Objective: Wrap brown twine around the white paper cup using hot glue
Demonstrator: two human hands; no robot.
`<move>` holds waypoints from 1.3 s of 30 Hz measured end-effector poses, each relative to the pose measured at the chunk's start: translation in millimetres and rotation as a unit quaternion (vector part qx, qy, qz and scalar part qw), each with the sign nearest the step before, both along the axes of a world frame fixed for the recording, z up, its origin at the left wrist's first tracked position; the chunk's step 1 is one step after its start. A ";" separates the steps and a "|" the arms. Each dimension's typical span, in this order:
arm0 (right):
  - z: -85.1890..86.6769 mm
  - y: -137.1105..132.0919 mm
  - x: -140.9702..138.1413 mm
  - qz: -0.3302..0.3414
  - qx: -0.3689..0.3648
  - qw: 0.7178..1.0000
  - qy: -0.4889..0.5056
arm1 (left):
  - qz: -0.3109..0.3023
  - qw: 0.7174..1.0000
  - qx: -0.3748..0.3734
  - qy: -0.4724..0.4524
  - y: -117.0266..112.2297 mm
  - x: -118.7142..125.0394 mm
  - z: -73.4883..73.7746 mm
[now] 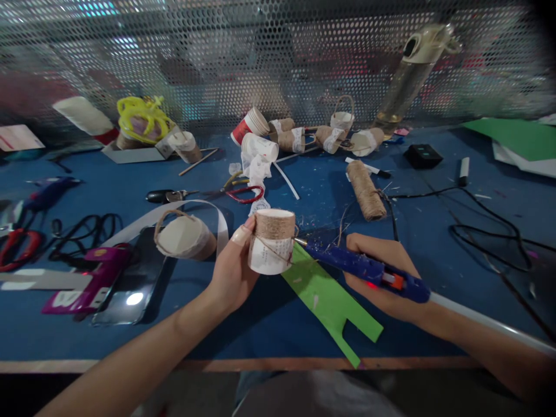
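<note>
One cup in the left hand, one glue gun pointing at its side

The blue table spreads beneath and around the left hand and the right hand. Far beyond the right hand, a tall clear bottle leans, seemingly with liquid inside. The right hand wraps the glue gun, whose long axis runs leftward and slightly away from that hand, its metal tip at the cup's right side; whether they touch I cannot tell. Beyond and left of the left hand, a shallow tray has a bundle of yellow cord above its rim. Straight beyond the left hand lie nested paper cups, one inside another. Just left of the left hand rests a handled cup, tilted, contents hidden. The cup is nearest the left hand, gripped between thumb and fingers just to that hand's right, roughly upright, twine banding its upper part; I cannot see inside it
</note>
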State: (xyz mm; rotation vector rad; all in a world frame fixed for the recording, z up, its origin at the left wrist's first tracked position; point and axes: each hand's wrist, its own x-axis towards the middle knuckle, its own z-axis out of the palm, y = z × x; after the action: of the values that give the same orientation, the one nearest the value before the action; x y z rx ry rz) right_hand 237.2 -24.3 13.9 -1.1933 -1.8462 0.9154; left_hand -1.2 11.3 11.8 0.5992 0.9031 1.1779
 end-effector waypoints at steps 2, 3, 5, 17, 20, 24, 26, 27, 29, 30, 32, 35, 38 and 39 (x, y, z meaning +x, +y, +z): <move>0.5 0.1 -0.3 -0.003 0.003 1.000 -0.003 | 0.000 1.000 0.003 -0.004 0.0 -0.5 -0.2; 0.5 0.3 -0.4 -0.003 0.005 1.000 -0.005 | -0.003 1.000 0.007 -0.006 0.0 -0.8 -0.5; -0.3 0.9 -0.1 -0.003 0.007 1.000 -0.007 | -0.011 1.000 0.013 -0.007 -0.1 -1.6 -1.0; -3.7 1.2 3.0 0.019 0.015 1.000 0.000 | 0.002 1.000 -0.014 -0.016 -1.3 3.2 5.0; -2.7 0.5 1.5 0.012 0.019 1.000 0.008 | -0.005 1.000 -0.016 -0.012 -0.9 2.9 2.1; -0.2 -0.5 0.0 -0.002 0.014 1.000 0.011 | -0.004 1.000 -0.006 -0.016 -1.0 2.2 -1.0; 0.3 -0.7 0.2 0.003 0.005 1.000 0.007 | 0.002 1.000 -0.009 -0.022 -1.2 2.6 -0.1; 0.4 -0.6 0.4 0.005 0.002 1.000 0.004 | 0.006 1.000 -0.012 -0.023 -1.2 2.9 0.7; 0.2 -0.1 0.6 0.007 0.002 1.000 -0.003 | 0.012 0.999 -0.021 -0.020 -1.2 3.0 2.6; 0.0 0.3 0.5 0.004 0.004 1.000 -0.004 | 0.014 0.999 -0.024 -0.018 -1.1 2.7 3.2; -0.5 1.4 0.5 -0.006 0.004 1.000 -0.001 | 0.014 1.000 -0.024 -0.011 -1.1 1.9 3.7; -1.3 2.6 1.8 -0.015 -0.006 1.000 0.018 | 0.000 1.000 -0.018 0.007 -1.4 0.5 1.9; -2.7 1.7 3.9 -0.020 -0.002 0.999 0.038 | -0.021 1.000 -0.003 0.012 -2.2 0.2 -1.9; -3.6 1.0 4.0 -0.025 0.001 0.999 0.041 | -0.032 0.999 0.007 0.006 -2.5 0.2 -3.3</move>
State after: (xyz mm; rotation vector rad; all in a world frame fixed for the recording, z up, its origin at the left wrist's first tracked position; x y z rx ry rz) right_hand 241.1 -23.3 10.3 -1.1781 -1.7440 0.9198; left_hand -1.0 8.8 8.5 0.6435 0.8809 1.1256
